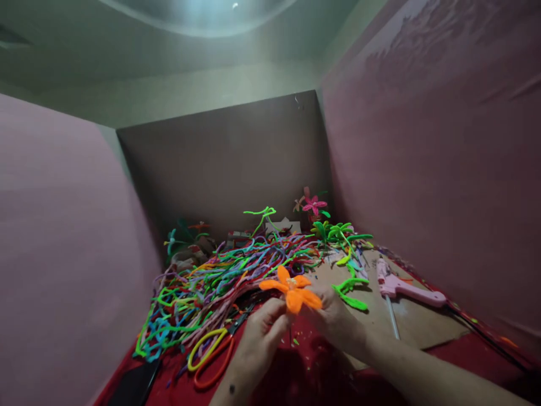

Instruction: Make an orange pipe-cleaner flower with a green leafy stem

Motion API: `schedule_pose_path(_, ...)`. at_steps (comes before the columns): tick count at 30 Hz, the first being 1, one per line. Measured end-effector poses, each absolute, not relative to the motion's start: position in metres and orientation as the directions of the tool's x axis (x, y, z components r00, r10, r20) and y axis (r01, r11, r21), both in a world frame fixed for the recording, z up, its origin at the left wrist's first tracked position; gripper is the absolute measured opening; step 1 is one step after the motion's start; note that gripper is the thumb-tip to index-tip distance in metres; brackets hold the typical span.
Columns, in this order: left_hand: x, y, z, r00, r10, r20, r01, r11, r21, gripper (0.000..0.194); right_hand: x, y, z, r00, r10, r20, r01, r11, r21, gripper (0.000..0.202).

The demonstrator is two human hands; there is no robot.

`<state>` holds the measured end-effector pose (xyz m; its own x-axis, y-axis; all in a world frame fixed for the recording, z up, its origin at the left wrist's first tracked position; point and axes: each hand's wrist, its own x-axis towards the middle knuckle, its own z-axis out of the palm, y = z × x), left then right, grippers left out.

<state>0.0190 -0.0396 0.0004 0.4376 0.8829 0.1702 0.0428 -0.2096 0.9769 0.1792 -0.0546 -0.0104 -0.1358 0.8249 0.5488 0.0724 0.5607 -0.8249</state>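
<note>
Straight ahead, low: blocked by heaped pipe cleaners point(253, 256), reaching nearly to the left pink wall point(63, 242). Scissors point(231, 332) lie near the left hand point(265, 326), obstructing that side. Right: glue gun point(409, 290) on the cardboard point(426, 324), cord trailing beyond. Passable: narrow bare cardboard between green leaf piece point(353, 288) and glue gun; red cloth point(291, 366) between forearms; air above the heap, to the grey back panel point(228, 169).

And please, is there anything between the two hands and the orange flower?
Nothing visible stands between them. The left hand appears to pinch the orange flower from below; the right hand is partly hidden behind it. The scissors lie beside the left hand, not in between.
</note>
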Motion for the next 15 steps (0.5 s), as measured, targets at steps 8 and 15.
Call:
schedule_pose_path(8, -0.011, -0.047, 0.042, 0.41, 0.912, 0.028, -0.065, -0.002, 0.998, 0.05, 0.189, -0.051, -0.004, -0.193, 0.477, 0.857, 0.521, 0.79, -0.323, 0.035)
schedule_pose_path(15, 0.017, -0.054, 0.035, 0.561, 0.827, -0.031, -0.23, 0.192, 0.954, 0.032, 0.185, -0.059, -0.003, -0.229, 0.516, 0.826, 0.439, 0.812, -0.385, 0.037)
